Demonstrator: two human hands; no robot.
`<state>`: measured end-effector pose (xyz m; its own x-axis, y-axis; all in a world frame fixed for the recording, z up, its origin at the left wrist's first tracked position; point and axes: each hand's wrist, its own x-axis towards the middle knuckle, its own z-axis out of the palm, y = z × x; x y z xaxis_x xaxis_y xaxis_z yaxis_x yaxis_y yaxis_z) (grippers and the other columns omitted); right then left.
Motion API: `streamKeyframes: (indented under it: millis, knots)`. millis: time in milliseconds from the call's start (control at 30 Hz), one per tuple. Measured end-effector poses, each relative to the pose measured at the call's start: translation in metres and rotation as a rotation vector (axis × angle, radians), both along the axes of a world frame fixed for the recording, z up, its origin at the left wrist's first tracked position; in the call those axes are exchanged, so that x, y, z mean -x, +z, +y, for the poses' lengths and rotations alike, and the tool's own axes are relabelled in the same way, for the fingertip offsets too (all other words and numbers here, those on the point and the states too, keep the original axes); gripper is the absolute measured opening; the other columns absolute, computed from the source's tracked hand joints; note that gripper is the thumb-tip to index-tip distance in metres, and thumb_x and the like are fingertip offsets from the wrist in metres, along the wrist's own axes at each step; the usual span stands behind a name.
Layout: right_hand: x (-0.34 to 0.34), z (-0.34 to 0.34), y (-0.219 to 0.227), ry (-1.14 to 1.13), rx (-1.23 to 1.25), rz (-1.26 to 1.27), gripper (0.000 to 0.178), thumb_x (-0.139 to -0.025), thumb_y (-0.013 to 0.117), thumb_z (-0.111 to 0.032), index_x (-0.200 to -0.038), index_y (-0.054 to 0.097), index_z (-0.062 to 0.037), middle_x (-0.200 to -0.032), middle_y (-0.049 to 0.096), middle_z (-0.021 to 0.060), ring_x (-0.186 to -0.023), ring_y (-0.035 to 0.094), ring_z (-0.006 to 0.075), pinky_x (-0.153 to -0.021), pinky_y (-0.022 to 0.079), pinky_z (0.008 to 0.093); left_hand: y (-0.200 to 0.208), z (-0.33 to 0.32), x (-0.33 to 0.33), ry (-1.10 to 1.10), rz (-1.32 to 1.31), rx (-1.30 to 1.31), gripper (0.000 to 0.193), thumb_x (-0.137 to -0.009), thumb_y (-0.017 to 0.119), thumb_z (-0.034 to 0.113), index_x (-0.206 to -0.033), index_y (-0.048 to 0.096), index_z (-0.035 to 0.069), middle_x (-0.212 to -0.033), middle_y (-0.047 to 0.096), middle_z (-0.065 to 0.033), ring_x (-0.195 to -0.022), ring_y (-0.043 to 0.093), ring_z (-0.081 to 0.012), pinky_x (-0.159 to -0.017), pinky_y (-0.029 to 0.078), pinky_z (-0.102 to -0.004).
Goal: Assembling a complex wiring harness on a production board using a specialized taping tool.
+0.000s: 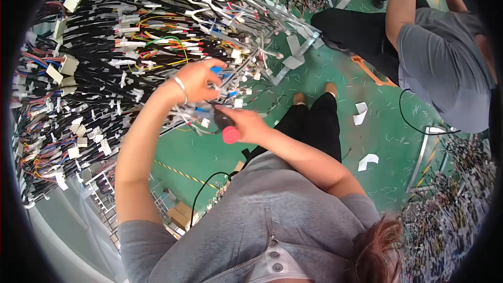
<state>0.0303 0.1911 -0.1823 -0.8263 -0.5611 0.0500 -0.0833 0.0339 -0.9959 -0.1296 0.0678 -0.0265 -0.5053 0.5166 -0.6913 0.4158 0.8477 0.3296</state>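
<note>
Nearest the camera, a grey zip-up top [251, 220] fills the lower middle, and both bare forearms rise from it toward the big wire harness [131, 47], a dense spread of black cables with white tags and coloured leads that covers the upper left. The right hand [246, 123] sits just below the lower right fringe of that harness, closed around a black tool with a round pink end [226, 128]; the pink end points back toward the person and the dark tip points up into the wires. Just above it, the left hand [196, 79], with a thin bracelet [181, 88] at the wrist, is curled in among the harness's lower right strands, its fingers pinched on a small bunch of wires with blue connectors [216, 69]; exactly which strand it grips is too tangled to tell. Right of the harness's fringe, black trousers and tan shoes [314, 94] stand on the green floor [387, 141], where white paper scraps [367, 161] lie scattered. A thin black cord [201, 194] hangs below the harness edge beside the grey top. Farther right of the harness, another person in a grey shirt [445, 68] bends over, an arm reaching upward, and more bundled wires [450, 199] lie at the far lower right, well apart from the main harness
</note>
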Motion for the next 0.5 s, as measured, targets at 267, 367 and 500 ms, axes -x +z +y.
streamKeyframes:
  millis: [267, 367, 500]
  knots:
    - [-0.048, 0.126, -0.030, -0.060, -0.074, -0.175, 0.066, -0.080, 0.066, -0.019, -0.142, 0.046, -0.0154, -0.105, 0.067, 0.0207, -0.094, 0.066, 0.0384, -0.082, 0.052, 0.0412, 0.047, -0.002, -0.056, 0.148, -0.091, -0.036, 0.026, -0.073, 0.075, 0.015, -0.098, 0.074, 0.008, -0.133, 0.058, -0.0077, -0.062, 0.066, -0.0173, -0.059, 0.055, -0.0312]
    - [-0.060, 0.151, -0.032, -0.185, -0.229, -0.220, 0.063, -0.081, 0.068, -0.017, -0.141, 0.048, -0.0146, -0.093, 0.068, 0.0194, -0.087, 0.067, 0.0356, -0.080, 0.052, 0.0377, 0.025, -0.008, -0.061, -0.119, 0.399, 0.346, 0.022, -0.072, 0.074, 0.017, -0.093, 0.072, 0.010, -0.115, 0.063, -0.0051, -0.074, 0.068, -0.0304, -0.064, 0.055, -0.0397]
    - [-0.072, 0.179, -0.041, -0.346, -0.140, -0.253, 0.064, -0.083, 0.071, -0.010, -0.142, 0.048, -0.0165, -0.093, 0.070, 0.0129, -0.084, 0.069, 0.0260, -0.082, 0.052, 0.0346, 0.054, 0.034, -0.080, -0.235, -0.115, -0.167, 0.019, -0.073, 0.071, 0.016, -0.089, 0.071, 0.007, -0.103, 0.065, -0.0060, -0.073, 0.067, -0.0268, -0.064, 0.053, -0.0367]
